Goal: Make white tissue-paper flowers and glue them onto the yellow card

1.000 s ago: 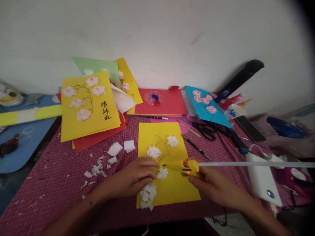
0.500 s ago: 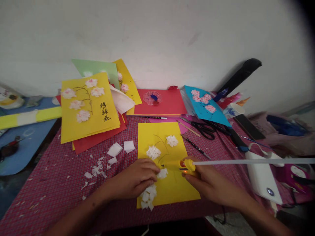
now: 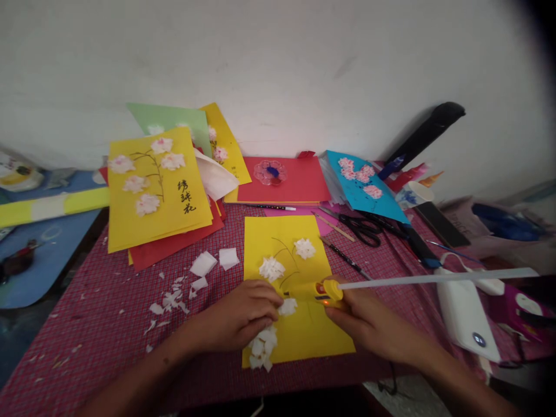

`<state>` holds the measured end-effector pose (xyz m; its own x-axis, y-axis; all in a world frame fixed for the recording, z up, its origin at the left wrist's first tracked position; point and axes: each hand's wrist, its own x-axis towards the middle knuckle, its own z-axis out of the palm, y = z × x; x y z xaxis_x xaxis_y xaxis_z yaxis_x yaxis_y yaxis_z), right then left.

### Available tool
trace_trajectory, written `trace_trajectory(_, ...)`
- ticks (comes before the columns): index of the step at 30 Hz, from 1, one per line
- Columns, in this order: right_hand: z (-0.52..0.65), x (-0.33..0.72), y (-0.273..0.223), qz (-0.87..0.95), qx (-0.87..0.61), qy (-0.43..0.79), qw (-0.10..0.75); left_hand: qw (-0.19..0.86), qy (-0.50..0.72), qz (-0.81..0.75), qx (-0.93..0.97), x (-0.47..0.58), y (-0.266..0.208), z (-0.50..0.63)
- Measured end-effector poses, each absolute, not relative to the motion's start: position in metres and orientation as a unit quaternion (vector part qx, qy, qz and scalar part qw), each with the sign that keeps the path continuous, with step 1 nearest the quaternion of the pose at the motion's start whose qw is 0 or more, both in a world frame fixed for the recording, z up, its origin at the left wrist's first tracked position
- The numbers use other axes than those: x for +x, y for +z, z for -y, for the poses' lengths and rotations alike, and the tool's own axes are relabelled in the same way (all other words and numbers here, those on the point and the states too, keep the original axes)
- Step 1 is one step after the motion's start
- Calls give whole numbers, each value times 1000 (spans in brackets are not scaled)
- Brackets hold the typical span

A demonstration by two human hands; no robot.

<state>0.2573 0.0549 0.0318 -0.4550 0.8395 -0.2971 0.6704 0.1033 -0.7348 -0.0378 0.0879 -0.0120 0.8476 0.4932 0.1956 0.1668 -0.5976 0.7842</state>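
Yellow glue gun (image 3: 325, 291) in right hand (image 3: 371, 318), near white flower (image 3: 288, 307).

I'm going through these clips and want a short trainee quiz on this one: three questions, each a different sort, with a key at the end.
1. What does the right hand hold?
A) a pair of scissors
B) a yellow glue gun
C) a paper cup

2. True or false: a white paper cluster lies on the yellow sheet near the fingers of the left hand.

3. Fill in the missing colour: the clear scalloped dish near the wall rests on ____ paper.

Key: 1. B; 2. True; 3. red
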Motion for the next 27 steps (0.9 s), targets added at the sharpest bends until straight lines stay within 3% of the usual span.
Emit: trace_trajectory(27, -58, 256, 32, 739, -537, 399, 77, 403, 201, -188, 873, -37, -13, -87)
